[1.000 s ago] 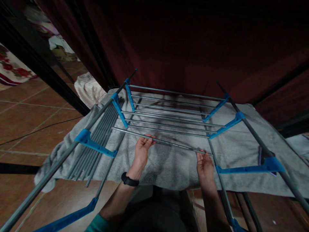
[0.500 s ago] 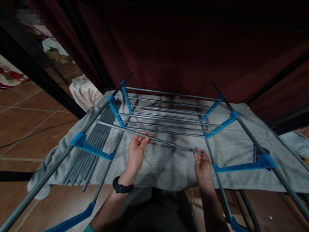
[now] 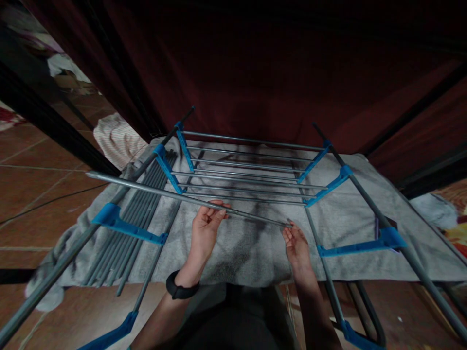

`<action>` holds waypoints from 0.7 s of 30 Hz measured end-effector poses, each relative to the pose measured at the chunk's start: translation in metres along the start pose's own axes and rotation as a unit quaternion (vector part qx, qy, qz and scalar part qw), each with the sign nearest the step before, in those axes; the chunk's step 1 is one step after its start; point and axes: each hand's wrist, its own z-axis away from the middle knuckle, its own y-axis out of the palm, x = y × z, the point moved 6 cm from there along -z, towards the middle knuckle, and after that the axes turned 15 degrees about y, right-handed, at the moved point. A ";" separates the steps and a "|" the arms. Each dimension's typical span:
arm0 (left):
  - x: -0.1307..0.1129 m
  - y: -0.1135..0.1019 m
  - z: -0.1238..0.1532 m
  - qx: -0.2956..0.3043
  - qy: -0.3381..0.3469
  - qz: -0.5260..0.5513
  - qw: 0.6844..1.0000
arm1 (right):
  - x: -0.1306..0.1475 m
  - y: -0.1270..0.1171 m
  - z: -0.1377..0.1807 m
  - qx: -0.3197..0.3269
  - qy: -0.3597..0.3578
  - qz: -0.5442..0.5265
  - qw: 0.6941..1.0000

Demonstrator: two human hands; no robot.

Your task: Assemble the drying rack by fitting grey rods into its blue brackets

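Observation:
A thin grey metal tube (image 3: pixel 146 189) lies slantwise across my view, its far left end passing above the left side of the frame. My left hand (image 3: pixel 207 223) pinches it near the middle between thumb and fingers. At its right end, my right hand (image 3: pixel 296 241) has its fingertips closed on the tube. Around both hands stands a rack of grey tubes with blue plastic brackets (image 3: pixel 133 228). Several crossbars (image 3: pixel 251 180) span its back part, between the left and right brackets. Another blue bracket (image 3: pixel 365 247) juts inward near my right hand.
Several loose grey tubes (image 3: pixel 134 223) lie side by side at the left on the grey blanket (image 3: pixel 248 253). A dark red curtain (image 3: pixel 255 73) hangs behind the rack. A dark flat object (image 3: pixel 386 226) sits behind the right upright. A striped cloth (image 3: pixel 118 141) lies at the left.
The tube has slid leftward, so more of it sticks out past my left hand. My right hand has come closer to my left, still on the tube's right end.

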 end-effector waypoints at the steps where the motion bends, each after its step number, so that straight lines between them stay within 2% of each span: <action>1: 0.000 0.000 0.000 0.000 -0.002 0.001 1.000 | -0.002 0.001 0.001 0.001 0.003 -0.001 1.000; 10: 0.004 -0.001 0.004 -0.005 -0.007 -0.008 1.000 | -0.013 0.007 0.000 -0.017 0.021 -0.020 0.999; 21: 0.008 0.002 0.005 0.007 -0.012 -0.019 1.000 | -0.014 0.025 0.013 0.038 0.022 -0.001 0.999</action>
